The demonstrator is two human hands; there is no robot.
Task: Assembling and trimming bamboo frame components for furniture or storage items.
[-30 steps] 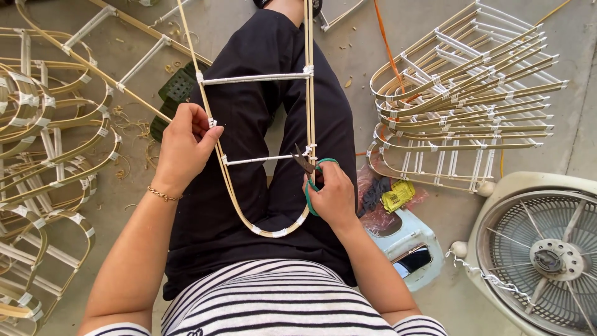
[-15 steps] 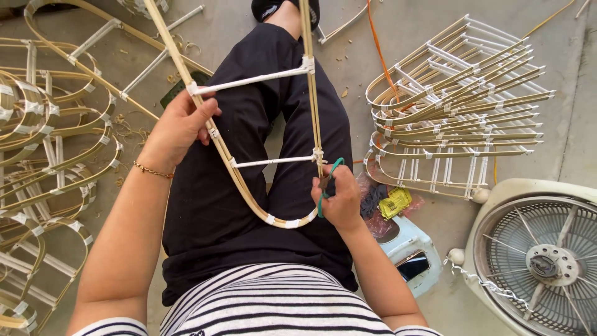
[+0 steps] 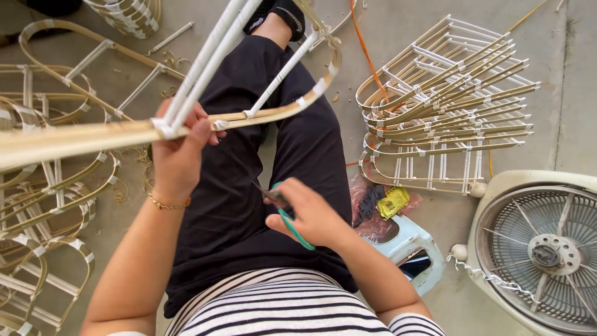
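My left hand (image 3: 179, 155) grips a bent cane frame (image 3: 273, 111) with white-wrapped crossbars, lifted close to the camera and swung out to the left over my lap. A thin gold bracelet (image 3: 168, 204) circles that wrist. My right hand (image 3: 309, 214) rests over my right thigh and holds green-handled scissors (image 3: 287, 218), blades pointing left. I sit on the floor in black trousers and a striped top.
A stack of finished cane frames (image 3: 444, 106) lies on the concrete floor at the right. More frames (image 3: 43, 186) pile up at the left. A white floor fan (image 3: 541, 249) lies at the lower right, beside a pale blue stool (image 3: 410, 246) and a yellow packet (image 3: 393, 202).
My left hand raised the frame and swung it from upright over my legs to lying across toward the left. My right hand let go of the frame's joint and dropped back with the scissors.
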